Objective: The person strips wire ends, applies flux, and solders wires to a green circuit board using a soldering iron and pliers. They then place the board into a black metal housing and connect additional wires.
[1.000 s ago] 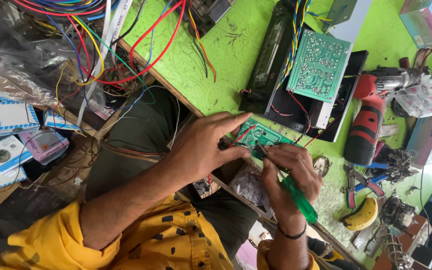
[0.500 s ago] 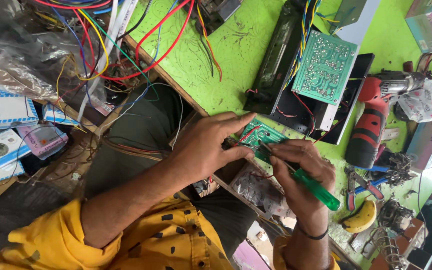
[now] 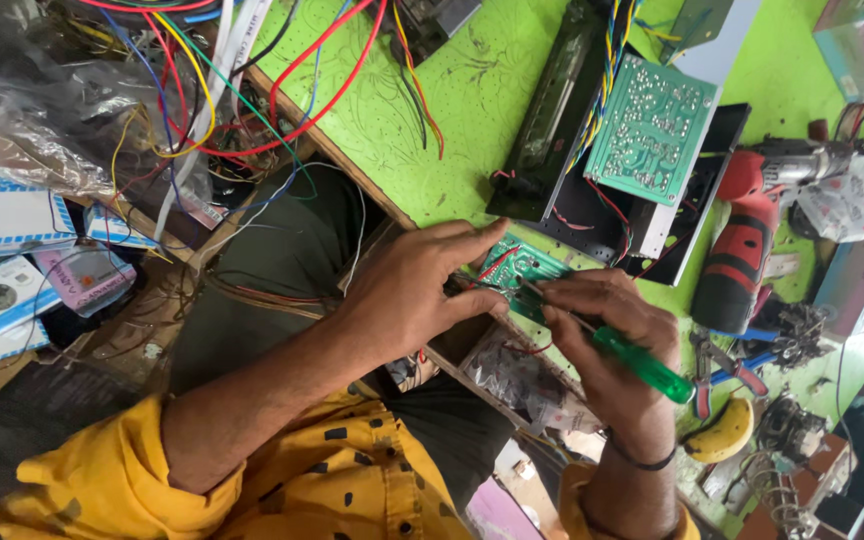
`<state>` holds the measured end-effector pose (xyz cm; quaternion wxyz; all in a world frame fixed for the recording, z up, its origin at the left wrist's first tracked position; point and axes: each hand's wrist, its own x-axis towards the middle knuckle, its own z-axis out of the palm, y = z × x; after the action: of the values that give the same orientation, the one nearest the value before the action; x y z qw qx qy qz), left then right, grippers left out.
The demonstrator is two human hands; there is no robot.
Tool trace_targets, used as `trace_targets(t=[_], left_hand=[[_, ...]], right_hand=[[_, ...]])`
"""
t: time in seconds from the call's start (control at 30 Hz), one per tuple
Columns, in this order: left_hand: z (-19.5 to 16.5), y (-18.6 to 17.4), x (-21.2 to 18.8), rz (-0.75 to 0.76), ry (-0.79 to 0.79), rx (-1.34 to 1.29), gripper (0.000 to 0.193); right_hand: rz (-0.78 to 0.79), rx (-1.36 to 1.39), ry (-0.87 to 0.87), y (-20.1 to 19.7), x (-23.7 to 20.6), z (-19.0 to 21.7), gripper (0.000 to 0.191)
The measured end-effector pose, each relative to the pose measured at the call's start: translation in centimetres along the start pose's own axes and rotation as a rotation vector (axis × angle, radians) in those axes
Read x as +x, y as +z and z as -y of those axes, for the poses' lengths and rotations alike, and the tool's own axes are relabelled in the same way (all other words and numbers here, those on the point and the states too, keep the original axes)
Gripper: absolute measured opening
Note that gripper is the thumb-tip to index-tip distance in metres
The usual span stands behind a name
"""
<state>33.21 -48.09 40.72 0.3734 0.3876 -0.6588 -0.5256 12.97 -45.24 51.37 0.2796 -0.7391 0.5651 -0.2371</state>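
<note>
While left hand (image 3: 417,290) steadies board (image 3: 517,270), right hand (image 3: 607,335) (curled) grips screwdriver (image 3: 637,362)

green-handled screwdriver (image 3: 642,365) tilted flatter, right hand (image 3: 612,335) lowered

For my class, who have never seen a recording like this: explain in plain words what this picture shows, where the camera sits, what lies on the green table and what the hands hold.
The one picture comes from a camera worn on a person's head, looking down at their own two bare hands. There is no machine. The left hand steadies a small green circuit board at the edge of the green table. The right hand holds a green-handled screwdriver, its tip on that board. On the table lie a larger circuit board resting on an open black case, a red drill, pliers and loose coloured wires. Small blue and white boxes lie to the left.
</note>
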Motion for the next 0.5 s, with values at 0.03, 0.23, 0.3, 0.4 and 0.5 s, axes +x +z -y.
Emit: trace_targets(t=[0.03, 0.23, 0.3, 0.4, 0.5], left_hand=[[0.00, -0.01, -0.01, -0.012, 0.026, -0.013, 0.075], [0.04, 0.02, -0.11, -0.017, 0.025, 0.002, 0.075], [0.04, 0.03, -0.11, -0.020, 0.046, 0.000, 0.075], [0.02, -0.04, -0.14, -0.018, 0.030, 0.000, 0.075], [-0.04, -0.06, -0.17, -0.013, 0.036, -0.022, 0.074]], right_hand=[[-0.011, 0.013, 0.024, 0.00, -0.08, 0.06, 0.014], [-0.043, 0.002, 0.032, 0.36, -0.37, -0.02, 0.012], [-0.052, -0.007, 0.033, 0.41, -0.48, -0.05, 0.012], [-0.055, -0.020, 0.010, 0.46, -0.55, -0.16, 0.012], [-0.057, 0.024, 0.099, 0.32, -0.67, -0.24, 0.014]])
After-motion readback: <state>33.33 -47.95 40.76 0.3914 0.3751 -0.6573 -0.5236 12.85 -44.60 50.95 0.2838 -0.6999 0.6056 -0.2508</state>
